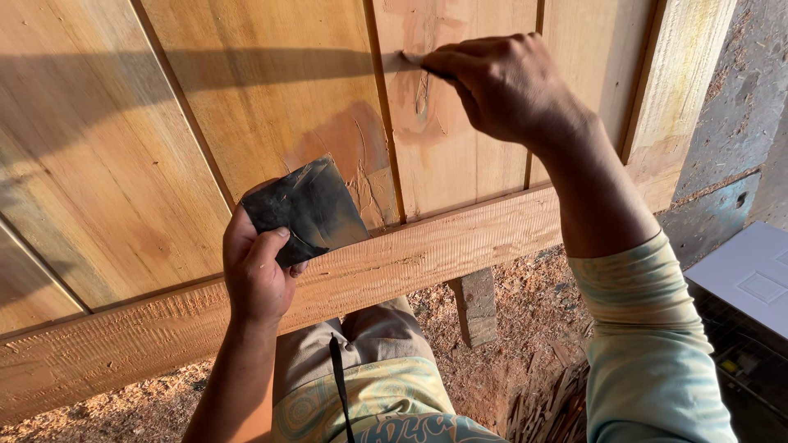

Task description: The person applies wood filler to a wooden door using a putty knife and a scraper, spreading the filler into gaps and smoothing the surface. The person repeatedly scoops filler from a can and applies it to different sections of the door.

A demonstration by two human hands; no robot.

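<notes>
My left hand (pixel 258 275) grips a flat dark square plate (pixel 308 209) and holds it against the lower part of a wooden panel door (pixel 246 115). My right hand (pixel 501 86) is higher up, closed on a thin tool whose tip (pixel 406 57) touches the plank near a vertical seam (pixel 384 115). Smears of pinkish filler (pixel 353 143) cover the wood between the two hands and beside the seam.
The door's rough bottom rail (pixel 427 250) runs across in front of my knees. Sawdust and wood chips (pixel 525 312) cover the ground below, with a short wooden block (pixel 476 305) under the rail. A white panel (pixel 751 275) lies at the right beside a grey wall (pixel 747 98).
</notes>
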